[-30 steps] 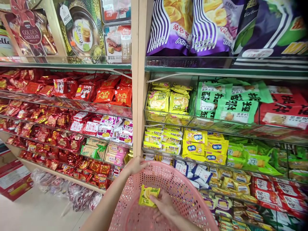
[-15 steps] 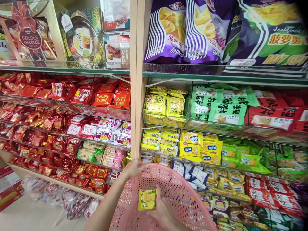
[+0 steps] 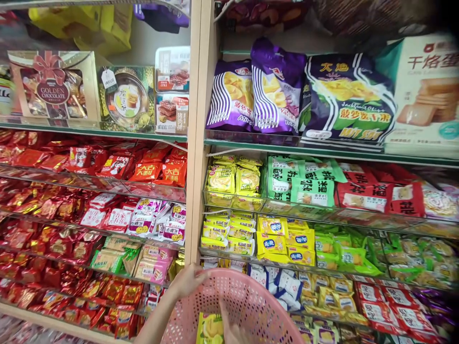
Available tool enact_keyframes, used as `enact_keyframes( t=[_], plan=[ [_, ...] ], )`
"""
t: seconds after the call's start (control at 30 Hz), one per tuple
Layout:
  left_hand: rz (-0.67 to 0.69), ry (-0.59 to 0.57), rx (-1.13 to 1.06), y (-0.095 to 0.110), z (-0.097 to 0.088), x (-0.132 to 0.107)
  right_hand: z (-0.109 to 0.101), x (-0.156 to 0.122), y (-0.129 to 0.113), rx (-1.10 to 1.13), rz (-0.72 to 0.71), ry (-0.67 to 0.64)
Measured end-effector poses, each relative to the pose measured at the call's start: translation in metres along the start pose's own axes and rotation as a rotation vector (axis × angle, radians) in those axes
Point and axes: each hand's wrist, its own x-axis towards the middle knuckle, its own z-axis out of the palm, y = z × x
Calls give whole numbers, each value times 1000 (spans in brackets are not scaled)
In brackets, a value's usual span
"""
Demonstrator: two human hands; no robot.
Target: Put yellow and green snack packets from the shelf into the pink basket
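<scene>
My left hand is closed over the far left rim of a pink perforated plastic basket. Inside the basket, my right hand grips a small yellow snack packet by its right side, the thumb along its edge. The packet's printed front faces me, and the bottom of the frame cuts off its lower part. Similar yellow packets sit on the shelf above the basket, just right of the wooden post. The basket's floor is out of view.
A wooden post divides two shelf units behind the basket. Red wrapped sweets fill the tiers on the left. Green packets and red packets line the right. Purple chip bags stand on the glass shelf above.
The view has tilted up and drawn back slightly, so the shelves, basket and both hands appear lower. My right hand still holds the packet; my left stays on the rim.
</scene>
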Motion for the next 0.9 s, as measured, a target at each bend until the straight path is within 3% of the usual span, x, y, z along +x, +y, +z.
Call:
enact_keyframes(
  t=[0.1,0.17,0.23,0.33,0.43,0.53,0.63,0.9],
  plan=[
    [10,8,-7,0,1,1,-42,-6,-14,-17,-62,33],
    [7,-1,-22,0,1,1,-90,-13,-34,-34,-154,97],
    [0,-9,-48,0,2,2,-150,-20,-61,-119,-347,270],
    [-11,-10,-71,-1,2,1,-242,-16,-99,-204,-511,511],
    [-25,-12,-70,-2,2,1,-302,5,-121,-274,-516,748],
    [-24,-16,-72,-2,1,1,-322,31,-126,-190,-350,864],
    [-6,-15,-82,-2,1,1,-323,47,-125,-18,-228,838],
    [0,-16,-94,1,0,-1,-327,59,-119,144,-213,774]
  ],
)
